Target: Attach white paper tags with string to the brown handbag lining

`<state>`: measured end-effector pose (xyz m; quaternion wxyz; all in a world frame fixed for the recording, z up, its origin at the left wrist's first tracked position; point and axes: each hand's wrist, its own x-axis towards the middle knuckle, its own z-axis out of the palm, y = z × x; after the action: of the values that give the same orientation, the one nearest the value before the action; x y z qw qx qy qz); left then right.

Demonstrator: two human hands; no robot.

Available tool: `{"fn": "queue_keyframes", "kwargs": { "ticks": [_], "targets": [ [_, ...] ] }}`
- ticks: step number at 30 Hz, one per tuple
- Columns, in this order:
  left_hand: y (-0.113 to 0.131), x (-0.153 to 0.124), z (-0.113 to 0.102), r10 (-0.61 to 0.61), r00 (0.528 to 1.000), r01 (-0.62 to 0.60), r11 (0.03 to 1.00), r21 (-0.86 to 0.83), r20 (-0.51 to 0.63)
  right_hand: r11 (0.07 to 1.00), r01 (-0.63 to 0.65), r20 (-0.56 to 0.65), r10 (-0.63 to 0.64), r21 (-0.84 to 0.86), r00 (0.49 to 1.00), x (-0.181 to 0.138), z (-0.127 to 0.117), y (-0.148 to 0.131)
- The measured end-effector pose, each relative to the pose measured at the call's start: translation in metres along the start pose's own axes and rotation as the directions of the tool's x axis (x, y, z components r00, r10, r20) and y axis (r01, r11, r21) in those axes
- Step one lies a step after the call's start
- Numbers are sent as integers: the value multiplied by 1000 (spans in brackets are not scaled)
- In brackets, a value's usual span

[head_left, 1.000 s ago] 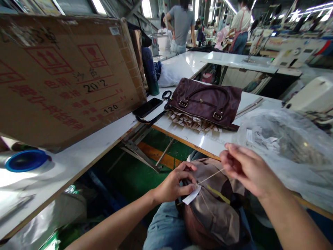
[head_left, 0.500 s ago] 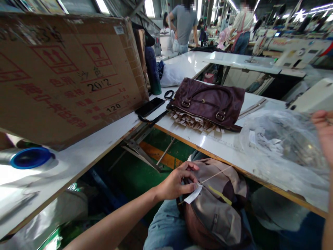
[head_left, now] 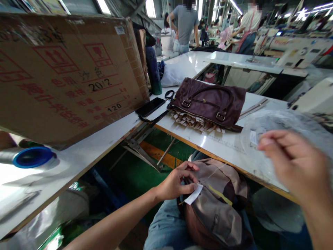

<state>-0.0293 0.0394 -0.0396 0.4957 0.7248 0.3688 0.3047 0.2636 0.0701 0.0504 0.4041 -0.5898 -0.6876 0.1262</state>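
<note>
Label (head_left: 194, 194) slants down-left, pinched by left hand (head_left: 177, 181); right hand (head_left: 296, 161) blurred, grip unclear

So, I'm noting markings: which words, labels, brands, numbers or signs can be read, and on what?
"20'2" (perhaps 2012), cardboard box
"120", lower on the box
"kg", red print, same box
"色", handwritten, same box
Signs: red up arrows and a glass, same box
Too blurred: most other box lettering, red lettering on the sewing machine
Too small: the box's white sticker
No legible print: white tag
</note>
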Motion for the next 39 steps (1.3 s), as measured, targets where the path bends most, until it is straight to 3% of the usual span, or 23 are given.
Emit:
{"fn": "queue_keyframes", "kwargs": {
  "ticks": [3, 6, 10, 23, 31, 39],
  "targets": [
    [-1, -2, 1, -4, 1000, 4, 1000, 6, -16, 978, 172, 295, -201, 122, 934, -40, 47, -18],
    [0, -3, 2, -10, 999, 10, 1000, 14, -45, 962, 188, 431, -258, 198, 865, -64, 79, -16],
    [2, -3, 2, -15, 998, 16, 1000, 23, -65, 961, 191, 442, -263, 201, 858, -75, 94, -7],
    [1, -1, 2, -15, 999, 15, 1000, 8, -43, 945, 87, 436, -226, 315, 871, -76, 99, -10],
    [1, 1, 2, -16, 1000, 16, 1000, 9, -9, 918, -74, 552, -170, 391, 816, -70, 100, -8],
    [2, 3, -4, -15, 997, 14, 1000, 18, 70, 903, -94, 590, -193, 420, 784, -66, 104, -9]
  ]
}}
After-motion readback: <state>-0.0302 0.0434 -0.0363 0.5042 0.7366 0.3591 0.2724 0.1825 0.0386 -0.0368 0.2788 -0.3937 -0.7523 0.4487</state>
